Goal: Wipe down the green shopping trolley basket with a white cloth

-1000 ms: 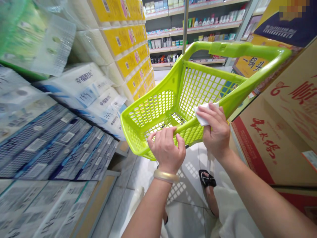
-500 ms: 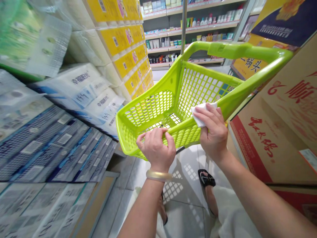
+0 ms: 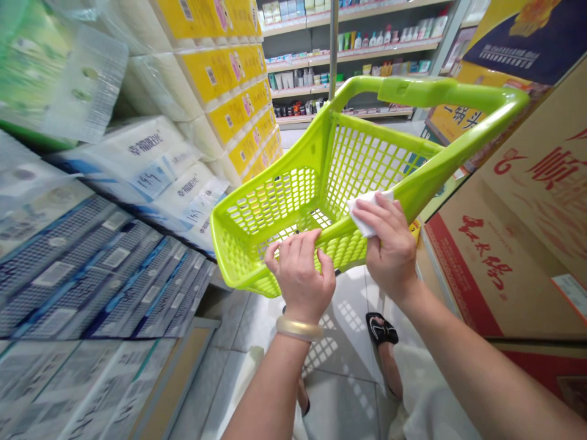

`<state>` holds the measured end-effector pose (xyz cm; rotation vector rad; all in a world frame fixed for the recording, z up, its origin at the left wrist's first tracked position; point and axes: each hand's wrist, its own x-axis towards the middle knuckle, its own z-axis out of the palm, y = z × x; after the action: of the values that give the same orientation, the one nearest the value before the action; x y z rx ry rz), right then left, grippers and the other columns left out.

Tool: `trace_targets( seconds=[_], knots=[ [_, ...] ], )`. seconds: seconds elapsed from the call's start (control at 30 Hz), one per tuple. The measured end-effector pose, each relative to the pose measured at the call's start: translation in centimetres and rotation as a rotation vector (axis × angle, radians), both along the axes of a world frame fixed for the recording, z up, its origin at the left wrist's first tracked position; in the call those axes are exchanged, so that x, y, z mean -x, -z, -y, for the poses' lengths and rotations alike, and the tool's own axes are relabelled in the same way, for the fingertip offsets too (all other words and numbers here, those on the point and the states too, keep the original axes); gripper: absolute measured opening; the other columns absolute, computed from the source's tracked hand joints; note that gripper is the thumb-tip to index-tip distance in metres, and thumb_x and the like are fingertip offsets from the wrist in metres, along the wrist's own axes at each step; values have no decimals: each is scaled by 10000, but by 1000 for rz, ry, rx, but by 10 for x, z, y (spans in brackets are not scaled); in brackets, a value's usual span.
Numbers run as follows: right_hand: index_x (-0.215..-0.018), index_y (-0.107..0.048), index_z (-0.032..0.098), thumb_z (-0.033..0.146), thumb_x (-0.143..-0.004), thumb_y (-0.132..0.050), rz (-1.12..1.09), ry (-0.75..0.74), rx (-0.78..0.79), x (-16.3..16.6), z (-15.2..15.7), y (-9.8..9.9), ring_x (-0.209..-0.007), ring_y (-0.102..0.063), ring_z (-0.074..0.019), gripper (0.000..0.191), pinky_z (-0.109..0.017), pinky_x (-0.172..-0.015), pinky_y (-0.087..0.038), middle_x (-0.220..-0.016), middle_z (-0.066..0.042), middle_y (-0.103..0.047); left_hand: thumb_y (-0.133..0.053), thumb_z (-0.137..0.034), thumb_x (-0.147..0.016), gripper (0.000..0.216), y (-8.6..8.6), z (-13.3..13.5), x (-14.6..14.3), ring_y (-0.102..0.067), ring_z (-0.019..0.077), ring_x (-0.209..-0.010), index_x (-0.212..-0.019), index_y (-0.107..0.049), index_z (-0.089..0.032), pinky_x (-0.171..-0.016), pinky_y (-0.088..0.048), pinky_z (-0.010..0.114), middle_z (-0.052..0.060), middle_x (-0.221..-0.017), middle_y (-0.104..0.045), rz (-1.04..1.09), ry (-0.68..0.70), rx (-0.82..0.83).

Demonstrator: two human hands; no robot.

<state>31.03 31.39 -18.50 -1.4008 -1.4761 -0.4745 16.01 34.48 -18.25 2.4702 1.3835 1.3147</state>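
Note:
A bright green plastic shopping cart (image 3: 321, 146) with a perforated basket stands tilted across the aisle in front of me. My left hand (image 3: 302, 275), with a bangle (image 3: 299, 329) at the wrist, is curled over the cart's near rim, fingers on top and thumb on the outer side. Further right along the same rim, my right hand (image 3: 389, 250) presses a folded white tissue (image 3: 367, 214) against the green plastic, near where the rim climbs to the handle (image 3: 422, 90). The tissue is partly covered by the fingers. Through the mesh, the basket's inside shows no goods.
Packs of paper tissue (image 3: 151, 156) and yellow-wrapped paper rolls (image 3: 220, 73) are stacked on the left. Cardboard cartons (image 3: 490, 256) line the right side. Shelves of bottles (image 3: 376, 40) stand behind a metal pole (image 3: 334, 49). My feet in black sandals (image 3: 381, 329) are on the tiled floor.
My left hand has slid a little to the right along the rim. The cart and my right hand with the tissue appear slightly further left in view.

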Motion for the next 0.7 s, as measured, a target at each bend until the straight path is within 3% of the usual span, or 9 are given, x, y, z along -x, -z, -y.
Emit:
trace_targets(
  seconds=[0.13,0.37,0.57,0.7],
  knots=[
    [-1177,-672,208,73,-928,-409,96,-159,74,21,3,4,-1306,-544,-205,387,-430,-1161,-379,-1214,-55,-711,-521,-181,-829,278,1,1,0,-617,239,-1006,-1083,-630,-212,-999,-281,424,52,-1033,-719,-8,-14,-3],
    [-1128,-697,213,79,-923,-402,-13,21,-26,-6,-2,2,-1309,-541,-243,383,-513,-1144,-377,-1205,-75,-709,-534,-174,-816,273,0,2,-3,-605,235,-979,-1063,-634,-231,-979,-279,416,31,-988,-709,9,-9,24],
    [-1167,-675,216,78,-929,-412,89,-151,62,19,2,6,-1308,-542,-206,380,-438,-1160,-374,-1218,-55,-708,-534,-170,-811,257,2,2,-5,-594,239,-972,-1042,-630,-225,-968,-280,416,36,-972,-702,17,-27,31],
    [-1132,-693,221,81,-928,-408,17,-28,1,2,-2,4,-1306,-544,-222,378,-479,-1165,-354,-1201,-59,-714,-533,-176,-814,249,1,3,-5,-594,236,-970,-1036,-630,-233,-971,-271,415,26,-966,-701,16,-20,43]
  ],
)
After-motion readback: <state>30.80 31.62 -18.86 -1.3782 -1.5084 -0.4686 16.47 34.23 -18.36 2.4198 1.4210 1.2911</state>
